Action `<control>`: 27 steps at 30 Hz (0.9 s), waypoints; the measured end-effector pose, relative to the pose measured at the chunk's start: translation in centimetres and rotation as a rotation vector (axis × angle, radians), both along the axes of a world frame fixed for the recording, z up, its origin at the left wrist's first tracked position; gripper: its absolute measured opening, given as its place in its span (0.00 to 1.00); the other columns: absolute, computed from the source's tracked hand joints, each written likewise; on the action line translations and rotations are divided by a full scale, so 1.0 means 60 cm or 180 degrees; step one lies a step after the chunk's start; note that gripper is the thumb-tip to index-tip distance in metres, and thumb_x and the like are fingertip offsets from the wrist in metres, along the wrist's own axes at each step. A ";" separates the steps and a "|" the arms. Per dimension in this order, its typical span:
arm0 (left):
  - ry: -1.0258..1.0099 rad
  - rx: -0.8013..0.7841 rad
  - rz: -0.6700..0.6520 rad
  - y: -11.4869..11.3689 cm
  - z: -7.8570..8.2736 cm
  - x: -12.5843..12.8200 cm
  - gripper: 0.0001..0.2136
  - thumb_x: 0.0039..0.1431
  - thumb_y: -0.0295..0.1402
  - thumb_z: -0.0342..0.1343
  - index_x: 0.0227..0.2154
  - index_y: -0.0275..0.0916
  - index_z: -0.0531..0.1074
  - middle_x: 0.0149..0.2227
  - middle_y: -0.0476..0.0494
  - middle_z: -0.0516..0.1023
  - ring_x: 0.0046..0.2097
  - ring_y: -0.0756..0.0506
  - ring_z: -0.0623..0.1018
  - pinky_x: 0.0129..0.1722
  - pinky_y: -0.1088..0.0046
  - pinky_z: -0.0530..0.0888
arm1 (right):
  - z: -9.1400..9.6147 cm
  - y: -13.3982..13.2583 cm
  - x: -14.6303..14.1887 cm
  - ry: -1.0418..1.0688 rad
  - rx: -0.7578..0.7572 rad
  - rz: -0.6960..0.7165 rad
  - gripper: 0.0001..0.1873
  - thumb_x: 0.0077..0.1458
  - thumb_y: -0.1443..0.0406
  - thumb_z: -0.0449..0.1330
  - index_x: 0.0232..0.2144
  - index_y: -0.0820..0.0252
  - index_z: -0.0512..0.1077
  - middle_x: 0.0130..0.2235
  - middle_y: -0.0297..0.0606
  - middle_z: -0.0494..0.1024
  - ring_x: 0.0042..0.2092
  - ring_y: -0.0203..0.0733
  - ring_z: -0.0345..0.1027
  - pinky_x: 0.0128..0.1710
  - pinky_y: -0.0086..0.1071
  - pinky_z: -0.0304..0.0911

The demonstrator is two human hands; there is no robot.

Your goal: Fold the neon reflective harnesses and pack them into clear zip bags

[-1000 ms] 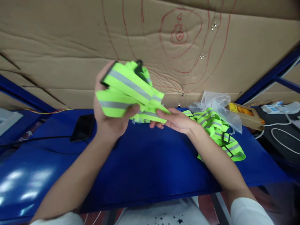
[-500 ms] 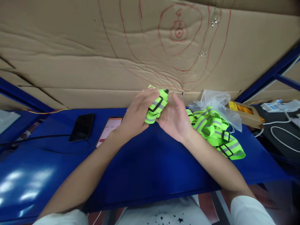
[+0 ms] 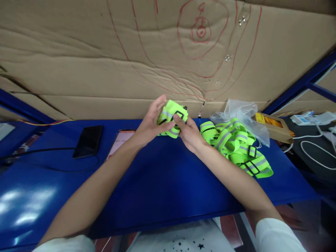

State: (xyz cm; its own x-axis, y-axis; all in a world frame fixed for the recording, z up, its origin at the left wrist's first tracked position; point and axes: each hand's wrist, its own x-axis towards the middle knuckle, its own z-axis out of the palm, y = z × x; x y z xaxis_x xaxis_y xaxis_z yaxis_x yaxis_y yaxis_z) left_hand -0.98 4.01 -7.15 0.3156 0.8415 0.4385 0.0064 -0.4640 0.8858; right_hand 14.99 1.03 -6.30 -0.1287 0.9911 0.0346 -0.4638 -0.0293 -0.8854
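Observation:
A folded bundle of neon-green reflective straps point(image 3: 171, 111) with grey stripes and a black buckle sits between both hands, just above the blue table point(image 3: 162, 182) near its far edge. My left hand point(image 3: 150, 123) cups the bundle from the left, thumb pressed on its front. Fingers of my right hand point(image 3: 189, 132) close on it from the right and below. A loose heap of the same green straps point(image 3: 233, 143) with black buckles lies on the table just right of my right wrist.
A black phone point(image 3: 88, 141) with a cable and a second phone with a lit screen point(image 3: 120, 140) lie left of the hands. Crumpled clear plastic point(image 3: 243, 113), a cardboard box point(image 3: 274, 126) and white cables point(image 3: 312, 147) sit at the right. A cardboard wall point(image 3: 105, 63) stands behind.
The wide spread of straps held up in my left hand a second ago has been gathered into a compact bundle and lowered toward the table's far edge. Both hands have now closed round it.

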 end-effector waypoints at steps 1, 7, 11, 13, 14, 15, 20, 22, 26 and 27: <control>-0.0149 -0.0144 0.0294 0.000 0.000 0.006 0.46 0.51 0.43 0.74 0.70 0.50 0.57 0.74 0.36 0.57 0.75 0.34 0.55 0.73 0.50 0.58 | 0.003 0.000 0.001 -0.0013 0.0054 0.0045 0.23 0.54 0.54 0.71 0.48 0.54 0.73 0.46 0.35 0.84 0.52 0.41 0.77 0.50 0.32 0.73; -0.0681 -0.1578 -0.0030 -0.012 0.013 0.015 0.27 0.50 0.46 0.74 0.51 0.39 0.79 0.48 0.38 0.85 0.51 0.37 0.84 0.53 0.60 0.80 | 0.001 0.004 0.010 0.0004 0.0256 0.0273 0.25 0.52 0.49 0.71 0.47 0.54 0.75 0.45 0.36 0.84 0.52 0.44 0.77 0.51 0.36 0.74; -0.0842 -0.1971 -0.0342 -0.008 0.015 -0.001 0.25 0.45 0.42 0.77 0.46 0.37 0.82 0.42 0.38 0.87 0.43 0.39 0.85 0.43 0.66 0.82 | -0.010 0.011 0.021 -0.0162 0.0503 0.0563 0.24 0.54 0.49 0.70 0.48 0.53 0.76 0.49 0.35 0.83 0.54 0.42 0.76 0.58 0.36 0.71; -0.0815 -0.2019 -0.0463 -0.004 0.011 -0.008 0.24 0.45 0.40 0.78 0.46 0.37 0.82 0.44 0.38 0.87 0.43 0.39 0.86 0.42 0.68 0.82 | -0.012 0.014 0.027 -0.0389 0.0698 0.0571 0.23 0.57 0.49 0.68 0.50 0.52 0.76 0.52 0.35 0.82 0.56 0.41 0.75 0.61 0.35 0.68; -0.0809 -0.2005 -0.0517 -0.003 0.009 -0.010 0.24 0.45 0.40 0.78 0.46 0.37 0.82 0.44 0.37 0.87 0.43 0.39 0.86 0.42 0.68 0.82 | -0.012 0.014 0.030 -0.0535 0.0812 0.0568 0.23 0.59 0.49 0.67 0.52 0.52 0.75 0.54 0.35 0.81 0.57 0.41 0.73 0.63 0.35 0.67; -0.0805 -0.1978 -0.0544 -0.002 0.008 -0.011 0.24 0.45 0.39 0.78 0.46 0.38 0.83 0.45 0.37 0.87 0.43 0.39 0.86 0.42 0.68 0.82 | -0.011 0.014 0.031 -0.0693 0.0932 0.0569 0.24 0.60 0.50 0.66 0.54 0.51 0.74 0.56 0.35 0.79 0.59 0.41 0.72 0.65 0.35 0.65; -0.0936 -0.1759 -0.0428 -0.010 0.006 -0.001 0.22 0.46 0.38 0.77 0.45 0.39 0.83 0.47 0.38 0.86 0.47 0.37 0.85 0.47 0.66 0.82 | 0.004 0.004 0.036 -0.1793 0.1600 0.0134 0.36 0.67 0.49 0.57 0.70 0.53 0.57 0.70 0.41 0.64 0.73 0.43 0.53 0.75 0.41 0.47; -0.1074 -0.1704 -0.0280 -0.024 0.004 0.005 0.22 0.46 0.37 0.77 0.45 0.39 0.83 0.48 0.39 0.86 0.48 0.36 0.85 0.49 0.65 0.82 | 0.019 0.001 0.049 -0.2419 0.1926 0.0125 0.37 0.70 0.51 0.53 0.73 0.59 0.50 0.74 0.46 0.56 0.75 0.45 0.47 0.76 0.46 0.42; -0.1167 -0.2006 0.0099 -0.071 -0.010 -0.002 0.20 0.45 0.37 0.77 0.43 0.39 0.84 0.44 0.40 0.87 0.44 0.38 0.86 0.42 0.69 0.83 | 0.062 0.017 0.134 -0.3758 0.2220 -0.0167 0.28 0.73 0.50 0.47 0.65 0.57 0.67 0.69 0.48 0.67 0.72 0.51 0.56 0.72 0.48 0.48; -0.1149 -0.2116 0.0183 -0.085 -0.017 -0.008 0.20 0.45 0.37 0.77 0.42 0.38 0.84 0.44 0.39 0.87 0.42 0.39 0.86 0.40 0.70 0.83 | 0.070 0.026 0.167 -0.4235 0.1911 -0.0635 0.29 0.73 0.48 0.45 0.60 0.57 0.72 0.63 0.51 0.73 0.67 0.53 0.63 0.68 0.50 0.54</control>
State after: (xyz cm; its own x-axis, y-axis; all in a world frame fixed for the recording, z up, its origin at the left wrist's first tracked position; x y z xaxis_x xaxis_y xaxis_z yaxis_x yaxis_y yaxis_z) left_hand -1.46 -1.06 -8.14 0.1965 0.9755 -0.0990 -0.3289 0.1607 0.9306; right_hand 25.02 2.60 -2.10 -0.2604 0.8759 0.4061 0.7309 0.4536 -0.5098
